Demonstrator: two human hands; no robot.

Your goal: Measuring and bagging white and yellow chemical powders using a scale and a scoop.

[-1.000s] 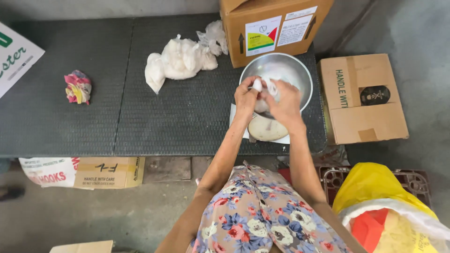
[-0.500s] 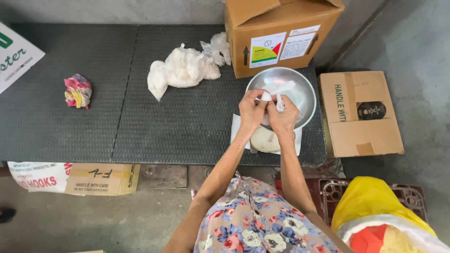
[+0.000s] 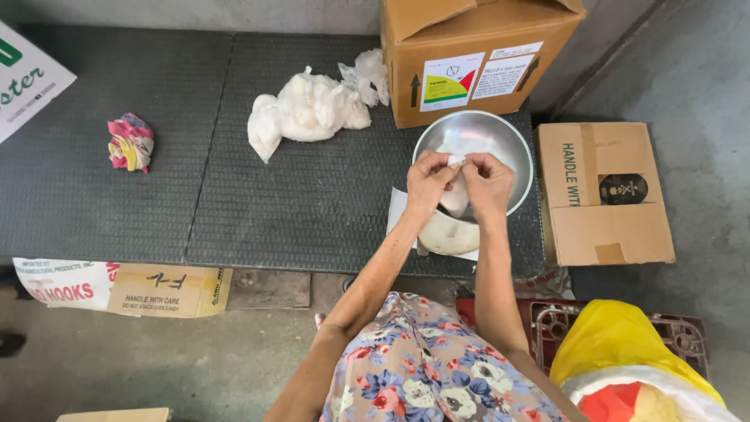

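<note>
My left hand (image 3: 429, 182) and my right hand (image 3: 488, 184) meet over the near rim of a round metal bowl (image 3: 495, 133) on a dark ribbed mat. Together they pinch the top of a small clear plastic bag (image 3: 455, 195) filled with something white, which hangs between them. Under the hands lies a pale round lump (image 3: 449, 234) on a white sheet (image 3: 396, 212). A heap of white plastic bags (image 3: 308, 109) rests to the left of the bowl.
A large open cardboard box (image 3: 476, 59) stands behind the bowl. A flat carton (image 3: 601, 191) lies at the right. A crumpled pink and yellow cloth (image 3: 130, 142) lies far left. A yellow sack (image 3: 625, 352) sits over a red crate (image 3: 547, 320) at lower right.
The view shifted slightly. My hands stay together over the bowl's near rim, their fingers working at the top of the small bag.
</note>
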